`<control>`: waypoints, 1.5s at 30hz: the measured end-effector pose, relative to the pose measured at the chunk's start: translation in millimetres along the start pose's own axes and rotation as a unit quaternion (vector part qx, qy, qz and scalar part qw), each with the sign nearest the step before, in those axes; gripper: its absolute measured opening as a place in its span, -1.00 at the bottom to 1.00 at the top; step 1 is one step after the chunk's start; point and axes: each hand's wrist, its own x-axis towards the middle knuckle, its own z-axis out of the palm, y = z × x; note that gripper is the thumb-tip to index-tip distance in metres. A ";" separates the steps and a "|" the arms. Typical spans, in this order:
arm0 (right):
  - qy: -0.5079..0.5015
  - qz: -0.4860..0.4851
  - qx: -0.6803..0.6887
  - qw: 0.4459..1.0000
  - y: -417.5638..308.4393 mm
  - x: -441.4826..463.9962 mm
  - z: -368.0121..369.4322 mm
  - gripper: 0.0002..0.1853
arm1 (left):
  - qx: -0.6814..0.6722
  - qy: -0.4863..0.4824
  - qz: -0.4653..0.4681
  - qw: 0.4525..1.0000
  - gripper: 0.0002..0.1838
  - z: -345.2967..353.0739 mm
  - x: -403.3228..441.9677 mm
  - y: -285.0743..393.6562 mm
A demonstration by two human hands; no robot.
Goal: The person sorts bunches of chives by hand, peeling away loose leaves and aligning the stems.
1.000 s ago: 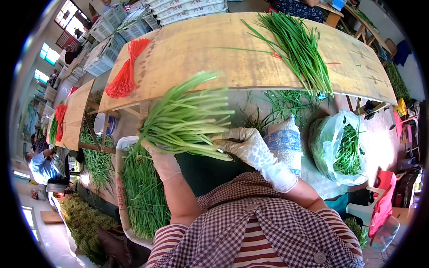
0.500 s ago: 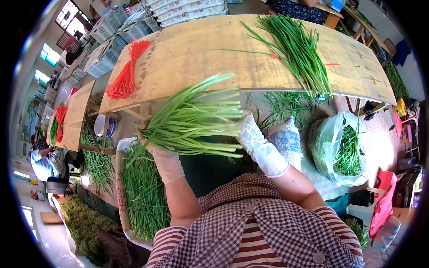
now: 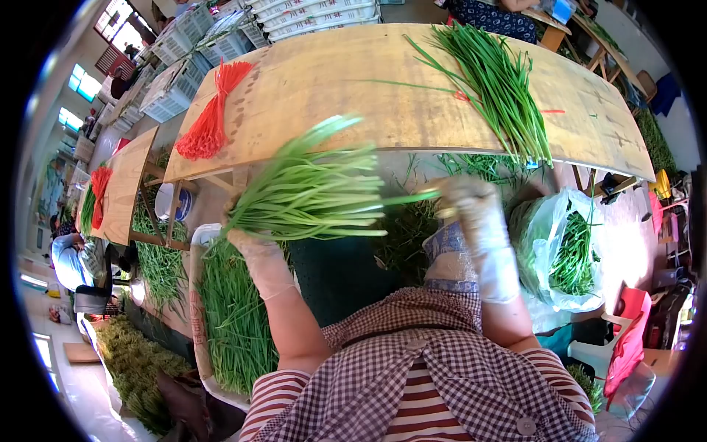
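A loose bunch of long green stalks (image 3: 309, 195) points its pale ends to the right, in front of the table's near edge. My gloved left hand (image 3: 247, 234) is closed round the bunch at its left end. To the right, my gloved right hand (image 3: 465, 197) is blurred by motion, its fingers pinched on a thin green stalk (image 3: 412, 197) that stretches toward the bunch. On the wooden table (image 3: 317, 96) lie a darker green bunch (image 3: 497, 88) at the right and a sheaf of red ties (image 3: 213, 118) at the left.
A long tub of green stalks (image 3: 236, 324) stands at my left. At right are a clear bag of greens (image 3: 567, 254) and a chair with red cloth (image 3: 626, 331). A blue-and-white sack (image 3: 451, 258) sits by my right arm. Other people are at tables behind and at far left.
My right hand has moved right, away from the bunch, drawing out a stalk. My left hand, still holding the bunch, has shifted slightly left and up.
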 end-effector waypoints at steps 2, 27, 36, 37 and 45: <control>0.094 -0.075 0.016 0.993 20.0 7.6 -49.7 -0.85 | 0.083 -0.041 0.078 0.993 -0.79 -12.3 -0.9 7.4; -0.065 0.109 -0.191 0.973 34.9 -4.8 42.2 -0.77 | -0.245 -0.128 -0.010 0.961 -0.73 9.0 -10.9 7.4; -0.038 -0.113 -0.300 0.946 15.8 -13.9 44.8 -0.74 | -0.426 -0.283 -0.112 0.852 -0.65 39.2 -21.8 20.9; -0.012 -0.106 -0.283 0.953 19.8 -15.9 51.2 -0.75 | -0.437 -0.277 -0.118 0.848 -0.66 39.9 -22.3 19.9; -0.003 -0.366 -0.507 0.780 36.6 -24.1 66.4 -0.71 | -0.446 -0.258 -0.116 0.849 -0.69 42.6 -26.2 24.9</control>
